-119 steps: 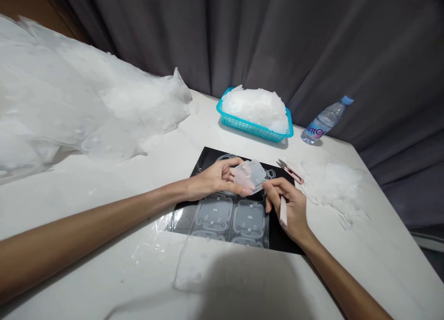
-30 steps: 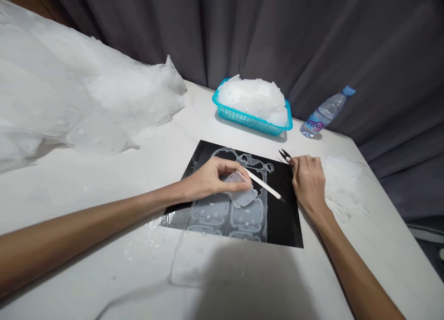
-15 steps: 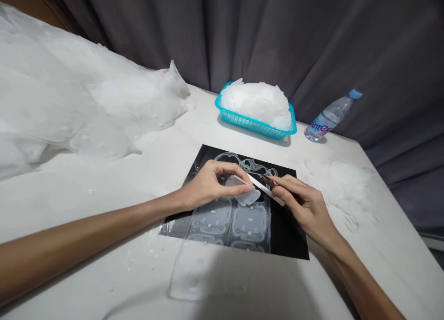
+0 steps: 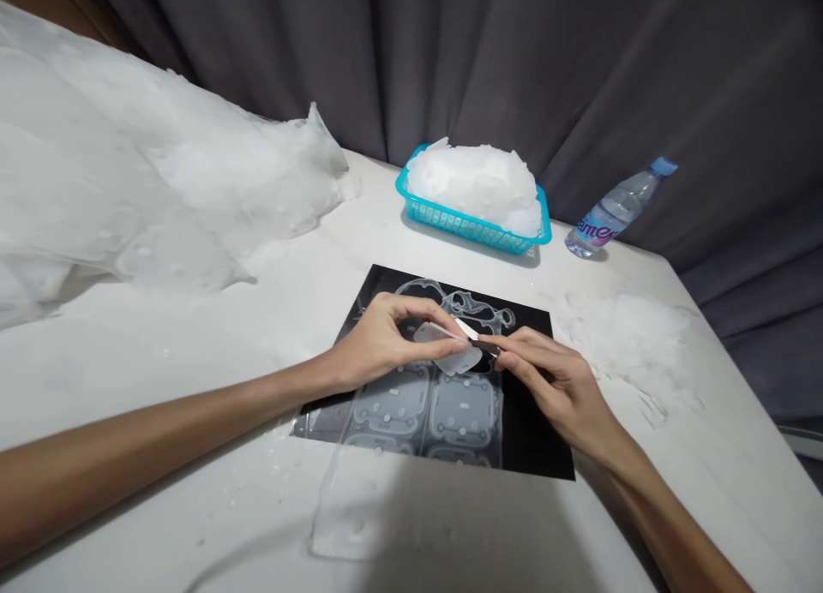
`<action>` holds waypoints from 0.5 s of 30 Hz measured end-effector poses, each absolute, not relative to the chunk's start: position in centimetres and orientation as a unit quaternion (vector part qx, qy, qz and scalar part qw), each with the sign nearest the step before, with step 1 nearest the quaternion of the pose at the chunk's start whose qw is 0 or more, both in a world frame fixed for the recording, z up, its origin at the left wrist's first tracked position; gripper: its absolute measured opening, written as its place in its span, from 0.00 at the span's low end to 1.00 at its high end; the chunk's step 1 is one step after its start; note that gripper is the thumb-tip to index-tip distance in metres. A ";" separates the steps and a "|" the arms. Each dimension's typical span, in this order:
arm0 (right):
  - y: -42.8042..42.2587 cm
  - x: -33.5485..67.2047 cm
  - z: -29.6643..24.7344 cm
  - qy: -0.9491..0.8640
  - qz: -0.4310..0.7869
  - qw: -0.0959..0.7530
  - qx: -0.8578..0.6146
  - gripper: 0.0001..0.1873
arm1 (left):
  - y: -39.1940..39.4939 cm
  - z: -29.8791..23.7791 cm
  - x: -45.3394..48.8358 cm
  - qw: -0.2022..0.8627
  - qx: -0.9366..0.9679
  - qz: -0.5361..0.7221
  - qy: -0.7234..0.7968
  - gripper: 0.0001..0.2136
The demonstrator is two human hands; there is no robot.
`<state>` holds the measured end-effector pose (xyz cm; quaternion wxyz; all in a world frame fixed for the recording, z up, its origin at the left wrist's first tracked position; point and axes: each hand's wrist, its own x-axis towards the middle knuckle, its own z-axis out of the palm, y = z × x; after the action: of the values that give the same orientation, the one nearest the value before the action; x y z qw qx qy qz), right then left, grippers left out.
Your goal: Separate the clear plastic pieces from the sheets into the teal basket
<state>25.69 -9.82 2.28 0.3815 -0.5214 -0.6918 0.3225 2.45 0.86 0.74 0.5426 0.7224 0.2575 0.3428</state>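
My left hand [image 4: 379, 340] pinches a thin translucent plate [image 4: 459, 362] with rounded corners between thumb and fingers, above the black mat. My right hand [image 4: 546, 374] is closed on a slim dark tool [image 4: 487, 347], whose exact kind I cannot make out. The tool's tip meets the plate's edge beside my left fingertips. A small white strip [image 4: 466, 328] shows just behind that spot. Under my hands, a clear sheet with several rounded-square plates [image 4: 466, 413] lies partly on the black mat [image 4: 537, 443] and partly on the table.
Clear curled offcuts [image 4: 472, 306] lie at the mat's back. Behind stands a turquoise basket [image 4: 463, 226] heaped with translucent pieces, beside a water bottle [image 4: 617, 212]. A large whitish pile [image 4: 160, 182] covers the left of the table; loose scraps [image 4: 633, 336] lie right. A grey curtain [image 4: 514, 62] hangs behind.
My right hand has shifted slightly left, bringing the dark tool's tip to the plate's edge. Less of the white strip shows. My left hand keeps its pinch almost in place.
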 end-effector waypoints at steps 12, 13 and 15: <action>-9.8 25.8 2.4 -0.699 0.323 0.367 -0.522 0.17 | 0.6 1.0 2.4 0.528 0.731 0.347 0.260 0.05; -9.8 25.8 2.3 -0.698 0.324 0.367 -0.522 0.17 | 0.5 1.1 2.4 0.525 0.732 0.348 0.260 0.05; -9.9 25.8 2.4 -0.698 0.326 0.368 -0.522 0.17 | 0.5 1.2 2.4 0.521 0.735 0.348 0.260 0.05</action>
<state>25.77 -9.86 2.35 0.3677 -0.5218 -0.6976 0.3255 2.44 0.51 1.15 0.5207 0.7353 0.2596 0.3476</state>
